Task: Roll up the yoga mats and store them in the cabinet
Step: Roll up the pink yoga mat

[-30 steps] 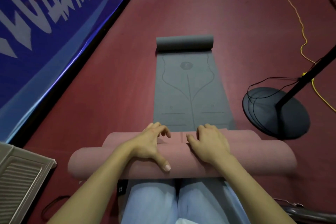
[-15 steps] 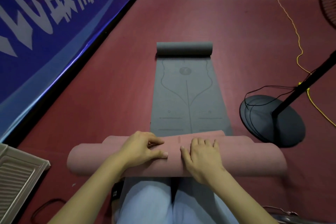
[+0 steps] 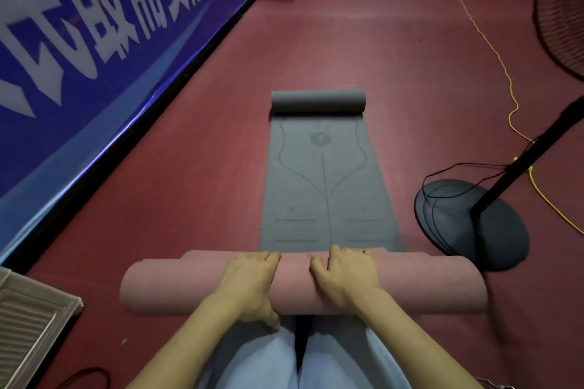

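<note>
A pink yoga mat (image 3: 426,284) lies rolled up crosswise on the red floor just in front of my knees. My left hand (image 3: 249,281) and my right hand (image 3: 347,278) sit side by side on its middle, fingers curled over the far side of the roll. Beyond it a grey yoga mat (image 3: 325,193) with printed lines stretches away flat. Its far end is curled into a small roll (image 3: 317,101), and its near end is hidden under the pink roll.
A blue banner wall (image 3: 94,57) runs along the left. A fan's round black base (image 3: 474,224), slanted pole (image 3: 531,155) and black cord stand right of the grey mat; a yellow cable (image 3: 493,50) trails behind. A beige ribbed panel (image 3: 28,325) lies at lower left.
Both hands have shifted from the top of the pink roll to its far side, fingers wrapping over it. The roll has turned slightly away from me.
</note>
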A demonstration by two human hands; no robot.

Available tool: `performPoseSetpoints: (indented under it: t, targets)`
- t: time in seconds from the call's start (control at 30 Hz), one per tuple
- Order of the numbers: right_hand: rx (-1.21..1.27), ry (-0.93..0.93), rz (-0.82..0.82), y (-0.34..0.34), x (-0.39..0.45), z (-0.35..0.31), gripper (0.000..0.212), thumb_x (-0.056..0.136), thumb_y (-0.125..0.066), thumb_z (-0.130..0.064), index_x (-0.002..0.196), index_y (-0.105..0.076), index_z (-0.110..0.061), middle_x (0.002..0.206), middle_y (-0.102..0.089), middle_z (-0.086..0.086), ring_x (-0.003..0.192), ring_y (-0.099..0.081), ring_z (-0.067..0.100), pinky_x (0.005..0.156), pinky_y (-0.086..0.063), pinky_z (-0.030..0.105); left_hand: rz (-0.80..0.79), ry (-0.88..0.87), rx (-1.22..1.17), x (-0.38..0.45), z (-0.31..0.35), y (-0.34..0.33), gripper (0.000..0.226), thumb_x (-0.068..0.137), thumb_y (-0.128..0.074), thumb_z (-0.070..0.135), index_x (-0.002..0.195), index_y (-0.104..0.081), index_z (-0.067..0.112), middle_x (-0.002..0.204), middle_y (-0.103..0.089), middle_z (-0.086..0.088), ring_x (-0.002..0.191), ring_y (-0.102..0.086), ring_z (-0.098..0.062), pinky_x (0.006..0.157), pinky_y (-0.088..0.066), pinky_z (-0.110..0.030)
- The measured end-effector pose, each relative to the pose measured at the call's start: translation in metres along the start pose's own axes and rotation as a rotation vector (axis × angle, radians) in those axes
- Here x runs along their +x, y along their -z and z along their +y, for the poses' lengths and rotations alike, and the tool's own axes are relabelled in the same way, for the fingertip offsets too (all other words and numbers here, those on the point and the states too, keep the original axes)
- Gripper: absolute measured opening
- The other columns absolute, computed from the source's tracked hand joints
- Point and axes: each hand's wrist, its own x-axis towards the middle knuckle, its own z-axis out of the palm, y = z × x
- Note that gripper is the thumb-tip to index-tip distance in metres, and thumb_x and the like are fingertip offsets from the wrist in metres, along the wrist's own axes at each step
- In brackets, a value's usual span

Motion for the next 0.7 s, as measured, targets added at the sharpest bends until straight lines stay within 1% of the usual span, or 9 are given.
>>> performPoseSetpoints:
  t: [0.13, 0.23, 0.3, 0.43, 0.5, 0.57, 0.6, 0.67, 0.7]
  targets:
    - [0.023, 0.023, -0.014, 0.009, -0.007, 0.001, 0.06, 0.1, -0.031, -0.057, 0.107, -0.067, -0.01, 0.114, -0.07, 0.019, 0.108, -0.064, 0.035, 0.095, -0.039, 0.042, 0.03, -0.017, -0.003, -0.008, -0.004, 0.002, 0.098, 0.037, -0.076, 0.074, 0.123, -0.054, 0.031, 0.121, -0.066, 0.011, 0.105, -0.065, -0.019, 0.088, -0.052, -0.036]
    - [0.021, 0.036, -0.054, 0.012, -0.017, 0.002, 0.061, 0.101, -0.03, -0.055, 0.116, -0.064, -0.008, 0.121, -0.068, 0.02, 0.112, -0.062, 0.036, 0.097, -0.038, 0.043, -0.009, -0.016, 0.038, -0.018, 0.001, 0.008, 0.088, 0.038, -0.074, 0.074, 0.112, -0.053, 0.031, 0.111, -0.069, 0.01, 0.096, -0.066, -0.02, 0.08, -0.052, -0.036]
    - [0.005, 0.051, -0.099, 0.014, -0.024, 0.002, 0.062, 0.101, -0.028, -0.055, 0.12, -0.063, -0.007, 0.125, -0.066, 0.02, 0.114, -0.061, 0.036, 0.099, -0.038, 0.043, -0.039, -0.016, 0.054, -0.026, 0.006, 0.013, 0.087, 0.037, -0.074, 0.075, 0.109, -0.052, 0.031, 0.106, -0.069, 0.009, 0.092, -0.067, -0.022, 0.077, -0.053, -0.037]
    - [-0.02, 0.078, -0.199, 0.021, -0.038, 0.003, 0.066, 0.102, -0.024, -0.056, 0.122, -0.063, -0.007, 0.128, -0.064, 0.021, 0.117, -0.06, 0.036, 0.098, -0.039, 0.045, -0.079, -0.031, 0.035, -0.045, 0.012, 0.016, 0.087, 0.034, -0.075, 0.075, 0.107, -0.054, 0.032, 0.102, -0.068, 0.01, 0.09, -0.066, -0.02, 0.074, -0.051, -0.036]
    - [-0.02, 0.083, -0.223, 0.02, -0.042, 0.002, 0.068, 0.102, -0.022, -0.056, 0.122, -0.063, -0.007, 0.128, -0.064, 0.021, 0.118, -0.06, 0.036, 0.097, -0.04, 0.044, -0.104, -0.028, 0.003, -0.05, 0.011, 0.017, 0.085, 0.033, -0.076, 0.075, 0.103, -0.055, 0.032, 0.1, -0.068, 0.011, 0.088, -0.066, -0.019, 0.073, -0.051, -0.035]
    - [-0.004, 0.076, -0.199, 0.017, -0.046, 0.001, 0.068, 0.103, -0.021, -0.058, 0.12, -0.064, -0.008, 0.126, -0.066, 0.019, 0.116, -0.061, 0.035, 0.096, -0.039, 0.044, -0.13, -0.014, -0.041, -0.051, 0.01, 0.018, 0.086, 0.03, -0.076, 0.077, 0.101, -0.056, 0.032, 0.096, -0.068, 0.013, 0.085, -0.065, -0.016, 0.075, -0.054, -0.036]
    - [0.009, 0.074, -0.161, 0.015, -0.047, 0.001, 0.068, 0.102, -0.02, -0.06, 0.117, -0.065, -0.01, 0.123, -0.067, 0.017, 0.114, -0.062, 0.034, 0.096, -0.038, 0.043, -0.135, -0.004, -0.063, -0.05, 0.009, 0.019, 0.088, 0.029, -0.076, 0.079, 0.101, -0.057, 0.033, 0.095, -0.068, 0.014, 0.084, -0.064, -0.015, 0.076, -0.054, -0.037]
    - [0.026, 0.071, -0.049, 0.009, -0.049, 0.003, 0.073, 0.096, -0.013, -0.065, 0.109, -0.065, -0.015, 0.116, -0.069, 0.012, 0.108, -0.062, 0.033, 0.091, -0.039, 0.041, -0.152, 0.014, -0.093, -0.047, 0.011, 0.021, 0.089, 0.028, -0.077, 0.08, 0.101, -0.058, 0.033, 0.094, -0.068, 0.014, 0.084, -0.064, -0.015, 0.076, -0.054, -0.037]
    - [0.046, 0.074, 0.021, 0.006, -0.048, 0.004, 0.072, 0.091, -0.01, -0.066, 0.104, -0.062, -0.017, 0.11, -0.068, 0.01, 0.104, -0.062, 0.033, 0.087, -0.04, 0.041, -0.166, 0.016, -0.103, -0.043, 0.011, 0.022, 0.09, 0.029, -0.079, 0.079, 0.104, -0.059, 0.033, 0.096, -0.068, 0.014, 0.085, -0.064, -0.015, 0.076, -0.054, -0.036]
